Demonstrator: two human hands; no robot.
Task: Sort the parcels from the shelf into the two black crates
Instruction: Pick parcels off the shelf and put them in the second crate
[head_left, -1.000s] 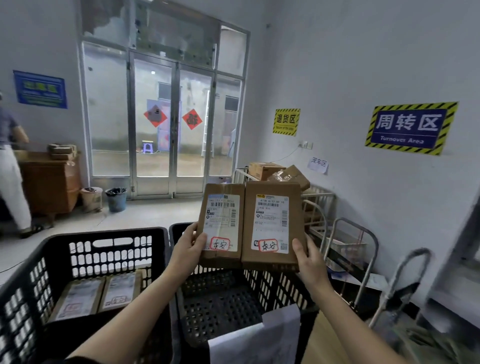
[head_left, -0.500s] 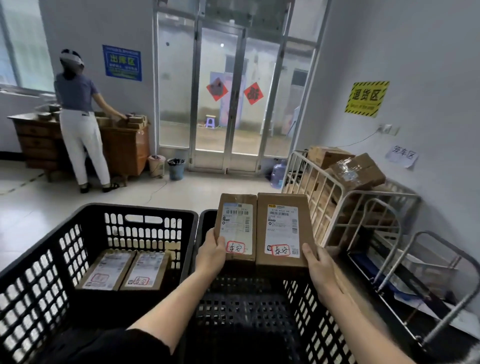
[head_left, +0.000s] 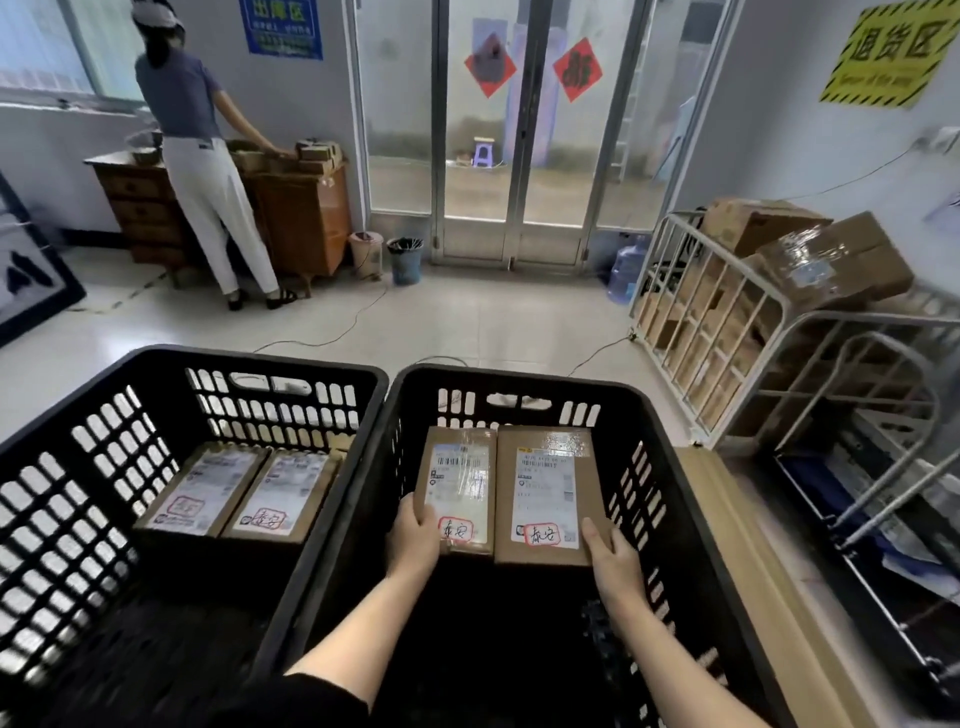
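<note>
Two black crates stand side by side in front of me. Inside the right crate (head_left: 670, 467), toward its far wall, I hold two flat brown parcels next to each other, labels up. My left hand (head_left: 413, 535) grips the near left corner of the left parcel (head_left: 457, 488). My right hand (head_left: 613, 564) grips the near right corner of the right parcel (head_left: 545, 493). Whether they rest on the crate floor is hidden. The left crate (head_left: 62, 447) holds two labelled parcels (head_left: 239, 491) lying flat.
A metal cage trolley (head_left: 727, 332) full of cardboard boxes stands to the right, with a low cart frame (head_left: 883, 467) beside the crates. A person (head_left: 202, 150) works at a wooden desk far left. Cables cross the tiled floor before glass doors (head_left: 519, 130).
Both hands have carried the two parcels from chest height down into the right crate. My view has tilted down and swung left.
</note>
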